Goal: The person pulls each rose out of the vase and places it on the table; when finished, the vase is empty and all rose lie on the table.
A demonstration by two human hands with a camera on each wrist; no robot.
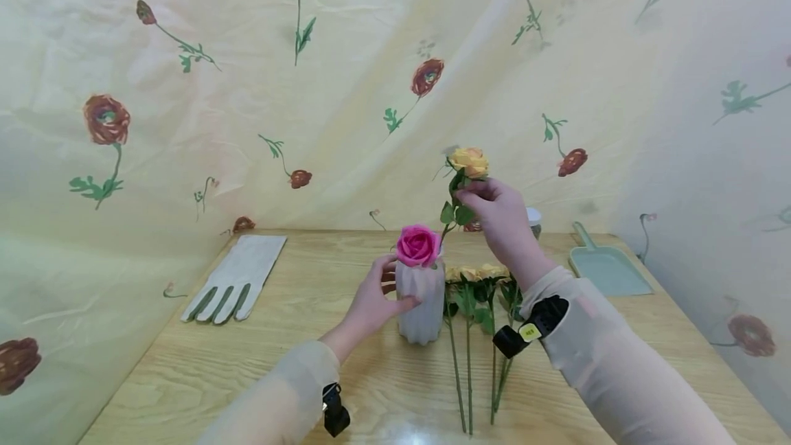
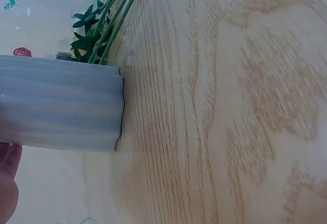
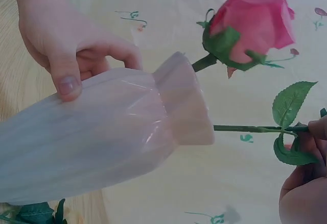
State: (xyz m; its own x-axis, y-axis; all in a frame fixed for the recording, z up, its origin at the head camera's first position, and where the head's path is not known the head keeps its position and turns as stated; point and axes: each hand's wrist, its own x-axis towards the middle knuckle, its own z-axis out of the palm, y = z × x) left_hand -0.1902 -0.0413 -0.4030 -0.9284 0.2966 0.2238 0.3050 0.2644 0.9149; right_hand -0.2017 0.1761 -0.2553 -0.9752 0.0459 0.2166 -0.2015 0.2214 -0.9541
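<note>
A frosted white fluted vase (image 1: 421,314) stands upright on the wooden table. My left hand (image 1: 369,299) grips its side, thumb toward me and fingers round the left. A pink rose (image 1: 418,246) is in the vase, its bloom just over the rim. Above and to the right, my right hand (image 1: 502,217) pinches a yellow rose (image 1: 471,162) by the stem, near the leaves below the bloom. The right wrist view shows that rose's green stem (image 3: 237,128) running into the vase mouth (image 3: 196,101). The stem's lower end is hidden inside.
Several yellow roses (image 1: 471,273) lie right of the vase, stems toward me. A grey-white glove (image 1: 247,266) lies at the left. On the right is a pale green dustpan (image 1: 608,272). A white-lidded jar (image 1: 534,217) stands partly hidden behind my right wrist. Flower-patterned cloth (image 1: 346,108) hangs behind the table.
</note>
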